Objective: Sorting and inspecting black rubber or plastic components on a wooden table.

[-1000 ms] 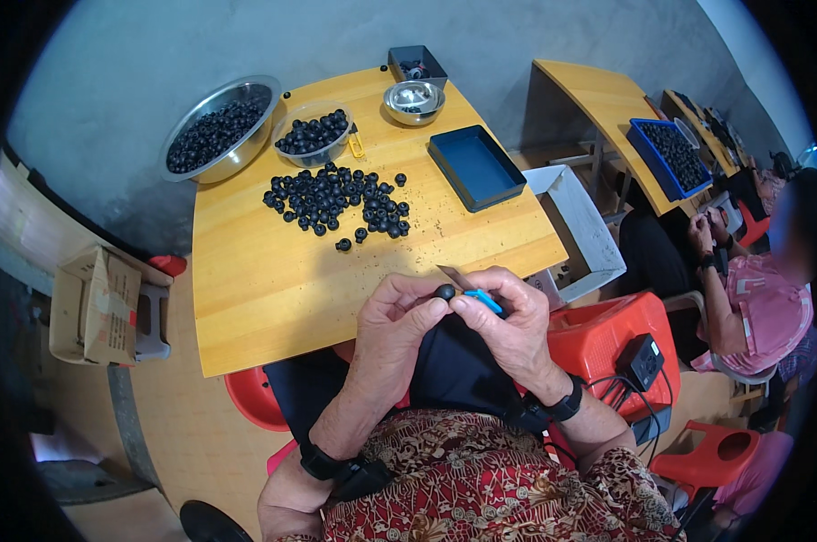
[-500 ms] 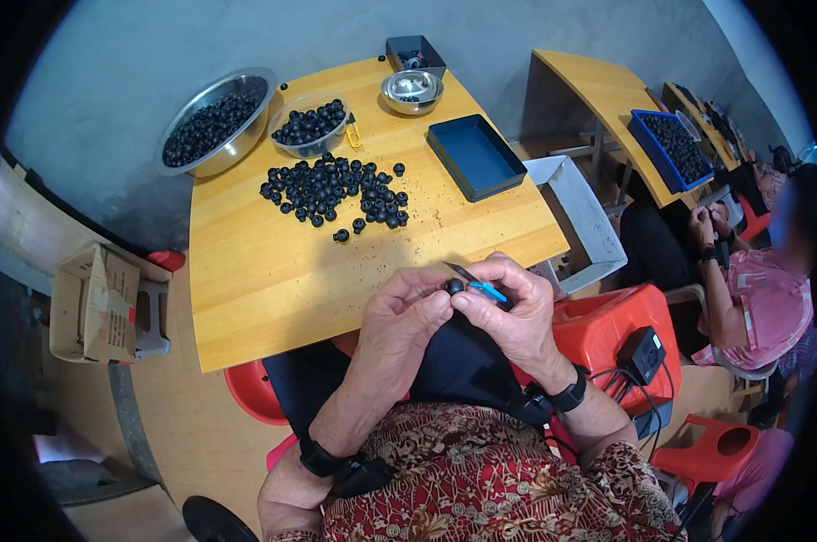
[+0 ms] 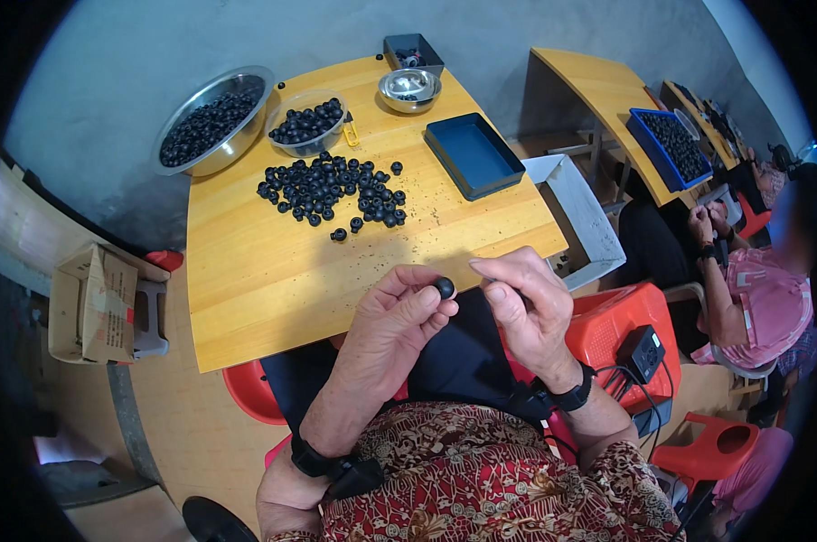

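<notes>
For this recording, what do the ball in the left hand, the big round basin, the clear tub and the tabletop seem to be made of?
Black ball: probably rubber or plastic, smooth, with a soft sheen.
Big basin: metal, likely stainless steel, polished; silvery reflections.
Clear tub: likely plastic, glossy; see-through walls.
Tabletop: wood or wood-look laminate, satin; yellowish grain bands.

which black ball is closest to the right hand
The black ball held in the left hand, just to the left of the right hand; others, like the loose pile, lie farther away.
</notes>
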{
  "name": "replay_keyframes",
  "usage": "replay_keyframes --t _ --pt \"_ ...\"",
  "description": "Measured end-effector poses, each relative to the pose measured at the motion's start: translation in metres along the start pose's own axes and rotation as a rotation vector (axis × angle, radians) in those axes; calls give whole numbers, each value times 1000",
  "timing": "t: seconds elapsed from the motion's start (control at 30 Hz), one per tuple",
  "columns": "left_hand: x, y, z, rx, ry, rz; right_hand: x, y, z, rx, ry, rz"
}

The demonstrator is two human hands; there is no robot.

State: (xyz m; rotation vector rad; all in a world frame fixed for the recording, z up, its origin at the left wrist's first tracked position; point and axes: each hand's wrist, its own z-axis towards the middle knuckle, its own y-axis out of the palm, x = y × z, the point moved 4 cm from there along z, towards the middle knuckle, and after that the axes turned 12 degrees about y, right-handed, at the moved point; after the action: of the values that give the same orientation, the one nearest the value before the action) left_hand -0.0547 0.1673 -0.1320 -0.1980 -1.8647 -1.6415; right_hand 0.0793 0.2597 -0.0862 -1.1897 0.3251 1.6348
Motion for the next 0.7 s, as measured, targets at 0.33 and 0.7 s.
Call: replay_keyframes --t 0.33,0.7 --pt "-3 -3 -3 -25 2 -95 -20 1 -7 15 -351 -418" --pt "-6 -7 -1 -23 -2 -93 -14 0 -5 23 -398 -500"
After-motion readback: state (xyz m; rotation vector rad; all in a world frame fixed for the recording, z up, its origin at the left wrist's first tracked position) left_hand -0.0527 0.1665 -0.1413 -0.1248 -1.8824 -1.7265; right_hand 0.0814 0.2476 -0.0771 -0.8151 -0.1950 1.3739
